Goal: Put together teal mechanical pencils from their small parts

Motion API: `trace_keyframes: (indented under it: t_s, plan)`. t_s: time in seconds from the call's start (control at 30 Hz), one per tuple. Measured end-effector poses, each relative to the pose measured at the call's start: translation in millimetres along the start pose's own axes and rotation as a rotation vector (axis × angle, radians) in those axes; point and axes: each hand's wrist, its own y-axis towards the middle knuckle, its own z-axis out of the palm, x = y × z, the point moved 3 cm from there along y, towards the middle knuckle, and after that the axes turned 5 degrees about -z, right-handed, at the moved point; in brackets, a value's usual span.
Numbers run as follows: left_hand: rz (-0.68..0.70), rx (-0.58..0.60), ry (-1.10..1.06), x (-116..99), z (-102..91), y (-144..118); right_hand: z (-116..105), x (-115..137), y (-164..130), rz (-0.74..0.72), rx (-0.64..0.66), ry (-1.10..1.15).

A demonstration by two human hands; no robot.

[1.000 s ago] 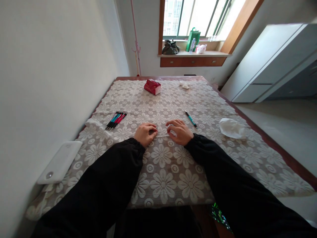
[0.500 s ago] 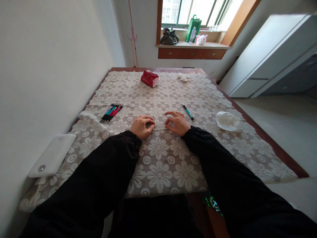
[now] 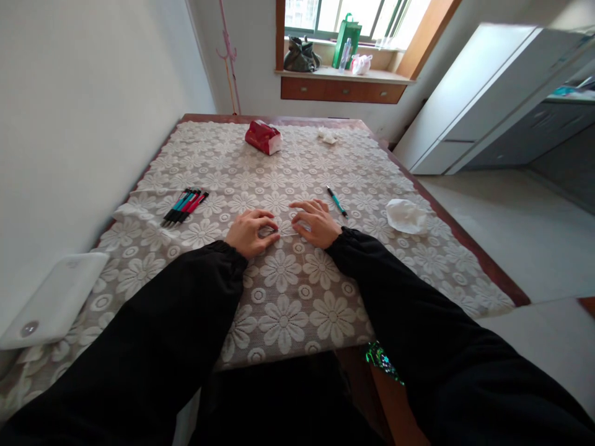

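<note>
My left hand point(image 3: 250, 231) and my right hand point(image 3: 317, 223) rest close together on the lace flower tablecloth point(image 3: 288, 297), both arms in black sleeves. A thin pale rod point(image 3: 286, 233), too small to identify, lies between them, and the fingertips of each hand pinch one end of it. A single teal pen point(image 3: 336, 201) lies just right of my right hand. A bundle of several red, teal and black pens point(image 3: 185, 206) lies to the left of my left hand.
A red tissue pack point(image 3: 263, 136) and a small white wad point(image 3: 328, 135) sit at the far end. Crumpled white tissue point(image 3: 405, 215) lies at the right. A flat white device point(image 3: 51, 300) lies at the near left by the wall. Bags stand on the windowsill point(image 3: 341, 74).
My head has shifted, so the whole table sits lower left in view. Both hands stay together on the thin rod with only slight finger movement.
</note>
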Motion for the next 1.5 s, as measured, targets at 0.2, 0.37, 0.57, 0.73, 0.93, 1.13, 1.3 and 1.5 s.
trace_keyframes:
  t_s: [0.2, 0.37, 0.57, 0.73, 0.93, 1.13, 1.3, 1.5]
  plan:
    - [-0.012, 0.003, -0.007, -1.2, -0.7, -0.3, -6.8, 11.8, -7.8, -0.134, 0.003, -0.040]
    - [-0.012, 0.000, -0.025, -3.6, -1.2, -0.3, -4.6, 10.1, -9.6, -0.153, 0.050, -0.007]
    - [-0.009, 0.003, 0.004, -4.9, -1.9, -0.5, -5.2, 9.9, -8.2, -0.129, 0.045, 0.005]
    - [-0.013, 0.001, 0.000, -4.7, -1.9, -0.7, -5.7, 10.9, -7.2, -0.087, 0.032, 0.028]
    - [-0.011, 0.006, 0.031, -5.7, -1.4, -1.9, -2.0, 10.1, -8.6, -0.081, 0.078, -0.004]
    - [-0.025, 0.017, 0.018, -6.6, -2.5, -3.6, -0.9, 13.4, -9.8, -0.028, 0.090, -0.026]
    - [-0.026, 0.022, 0.009, -6.5, -2.5, -4.8, 0.9, 16.0, -8.9, -0.035, 0.110, -0.035]
    - [-0.023, 0.015, -0.007, -5.2, 0.0, -4.9, 0.7, 14.0, -8.5, -0.028, 0.105, -0.028]
